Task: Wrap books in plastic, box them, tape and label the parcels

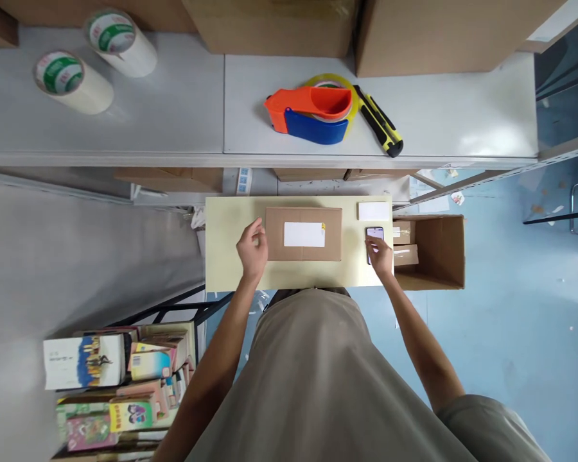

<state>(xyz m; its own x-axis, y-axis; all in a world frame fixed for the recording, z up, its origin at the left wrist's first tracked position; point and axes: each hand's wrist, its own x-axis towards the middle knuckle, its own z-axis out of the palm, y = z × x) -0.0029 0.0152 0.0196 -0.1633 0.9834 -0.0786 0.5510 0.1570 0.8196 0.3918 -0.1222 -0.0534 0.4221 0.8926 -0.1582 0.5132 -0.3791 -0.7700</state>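
A closed brown cardboard box (276, 234) with a white label (304, 234) lies on the pale yellow table (236, 273). My left hand (253, 250) hovers by the box's left side, fingers loosely curled, a gap between thumb and fingers and nothing held. At the table's right end, my right hand (379, 256) is over a smartphone (375, 231) with a lit screen. Its fingers reach across the phone, fingertips at the screen, and the hand partly covers it. Just above the phone lies a small white rectangular item (372, 211), perhaps a label stack.
On the grey shelf (250, 138) ahead sit an orange-and-blue tape dispenser (313, 115), a yellow-black box cutter (380, 125) and two tape rolls (84, 90). An open carton (438, 253) holding smaller boxes adjoins the table's right edge. Books (144, 366) fill a rack at lower left.
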